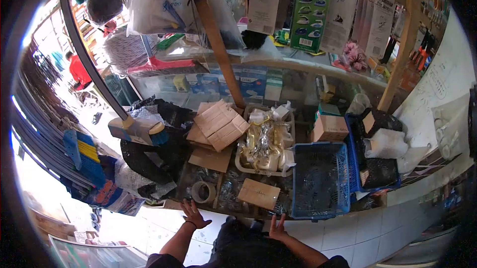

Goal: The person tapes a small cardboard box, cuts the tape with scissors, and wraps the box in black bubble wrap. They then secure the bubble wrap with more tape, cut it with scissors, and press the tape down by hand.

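1. Left hand: open, fingers spread, palm down at the near edge of the worktop. Holds nothing.
2. Right hand: open, fingers splayed, at the near edge of the worktop, just below the flat cardboard piece. Holds nothing.
3. Roll of tape: lies flat on the worktop, just beyond the left hand, not touching it.
4. Flat cardboard piece: lies between the two hands, slightly farther in, left of the blue basket.
5. Blue basket: stands right of the right hand at the near edge; contents cannot be made out.
6. Beige tray: behind the cardboard piece, filled with small packets wrapped in clear and gold film.
7. Stack of folded cardboard boxes: far left of the tray, leaning against a wooden post.
8. Second blue basket: far right, holds dark and white bagged items.
9. Broom head: left of the cardboard stack, resting on black bags.
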`<action>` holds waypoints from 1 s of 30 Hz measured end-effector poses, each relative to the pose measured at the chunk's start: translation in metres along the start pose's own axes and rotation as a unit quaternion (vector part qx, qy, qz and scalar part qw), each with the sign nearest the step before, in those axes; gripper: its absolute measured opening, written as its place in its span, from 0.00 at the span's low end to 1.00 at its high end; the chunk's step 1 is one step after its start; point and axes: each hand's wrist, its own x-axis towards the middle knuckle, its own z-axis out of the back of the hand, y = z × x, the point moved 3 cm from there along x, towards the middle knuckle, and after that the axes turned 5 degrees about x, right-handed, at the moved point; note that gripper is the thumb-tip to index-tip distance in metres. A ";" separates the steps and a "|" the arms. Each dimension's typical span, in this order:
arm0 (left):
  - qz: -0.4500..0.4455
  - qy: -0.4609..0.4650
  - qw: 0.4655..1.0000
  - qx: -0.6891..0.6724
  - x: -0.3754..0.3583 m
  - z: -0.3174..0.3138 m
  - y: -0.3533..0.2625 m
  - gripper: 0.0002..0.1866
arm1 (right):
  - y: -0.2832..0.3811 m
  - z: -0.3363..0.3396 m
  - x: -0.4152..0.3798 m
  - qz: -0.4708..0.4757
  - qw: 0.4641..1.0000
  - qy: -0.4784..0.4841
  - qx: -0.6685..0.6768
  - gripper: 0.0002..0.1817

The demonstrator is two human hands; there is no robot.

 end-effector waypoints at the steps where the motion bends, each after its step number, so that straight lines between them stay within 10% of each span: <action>1: -0.007 0.003 1.000 0.000 0.006 -0.006 0.000 0.65 | -0.010 -0.005 0.000 -0.036 0.997 0.045 0.055 0.66; 6: 0.043 0.000 0.996 -0.080 -0.008 0.007 0.000 0.64 | 0.029 0.061 -0.015 -0.058 0.972 0.044 0.224 0.46; 10: 0.036 -0.025 0.998 -0.038 0.006 -0.014 0.003 0.64 | 0.087 0.164 -0.001 -0.101 0.950 0.222 0.195 0.34; 15: 0.041 -0.032 0.993 -0.106 -0.009 0.003 0.000 0.60 | 0.151 0.235 0.024 -0.060 0.940 0.129 0.309 0.27; 18: -0.017 -0.052 0.989 -0.135 -0.018 0.005 0.000 0.56 | 0.172 0.253 0.052 0.077 0.987 -0.131 0.056 0.32; 30: -0.245 -0.051 0.949 -0.190 -0.062 0.066 -0.001 0.34 | 0.169 0.226 0.099 -0.058 0.992 -0.041 -0.104 0.53</action>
